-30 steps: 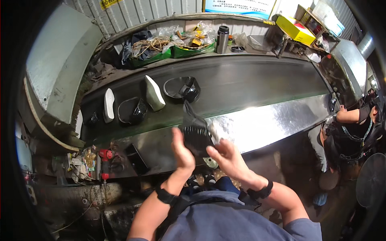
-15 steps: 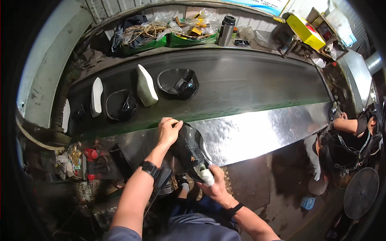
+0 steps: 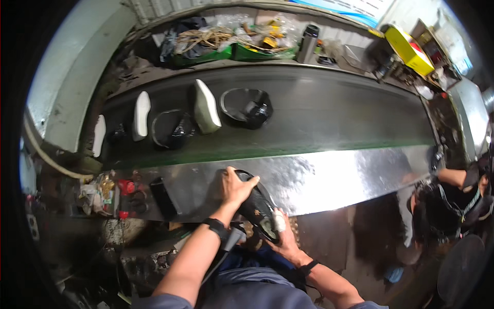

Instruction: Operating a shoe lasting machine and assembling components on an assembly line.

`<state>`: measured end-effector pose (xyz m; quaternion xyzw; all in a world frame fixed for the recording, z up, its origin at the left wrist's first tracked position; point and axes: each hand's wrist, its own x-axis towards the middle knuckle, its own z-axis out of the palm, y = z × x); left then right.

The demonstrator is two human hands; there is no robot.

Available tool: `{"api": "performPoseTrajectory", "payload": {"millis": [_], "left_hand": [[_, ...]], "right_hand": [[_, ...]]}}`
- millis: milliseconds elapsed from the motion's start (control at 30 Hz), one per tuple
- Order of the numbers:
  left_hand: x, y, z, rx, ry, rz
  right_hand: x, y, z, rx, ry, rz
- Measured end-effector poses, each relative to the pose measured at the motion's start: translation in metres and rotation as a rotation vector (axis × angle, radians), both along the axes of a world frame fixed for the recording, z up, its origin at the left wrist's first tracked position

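Between my hands is a black shoe (image 3: 254, 207), apparently an upper, held aslant over the near edge of the metal ledge. My left hand (image 3: 237, 189) is closed round its far end, the thumb lying across the top. At the near end my right hand (image 3: 288, 244) grips the side by the opening, a white wrapping showing on one finger. Further off on the dark conveyor belt lie a white-and-olive sole (image 3: 207, 109), a narrow white sole (image 3: 141, 116), and black glossy pieces, one (image 3: 247, 107) at the right of the row and another (image 3: 173, 130) between the soles.
A shiny metal ledge (image 3: 334, 180) runs along the belt's near side. A black block (image 3: 163, 198) and a red tool (image 3: 125, 186) sit at its left end. Behind the belt stand a steel flask (image 3: 309, 44) and green-edged bags (image 3: 262, 50). A co-worker (image 3: 458, 193) is at the right.
The shoe has turned, showing more of its edge, and my left thumb now lies across it. My right hand has shifted along its side. The whole view has swung slightly.
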<state>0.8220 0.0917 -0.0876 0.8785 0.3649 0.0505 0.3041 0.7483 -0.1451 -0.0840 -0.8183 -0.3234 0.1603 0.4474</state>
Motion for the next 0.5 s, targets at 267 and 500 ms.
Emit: {"api": "performPoseTrajectory", "payload": {"millis": [267, 500], "left_hand": [[0.001, -0.027, -0.029, -0.007, -0.166, 0.178], [-0.073, 0.031, 0.029, -0.29, -0.094, 0.377]], "right_hand": [[-0.011, -0.015, 0.004, 0.143, 0.065, -0.048], [-0.002, 0.006, -0.013, 0.159, 0.283, 0.042]]}}
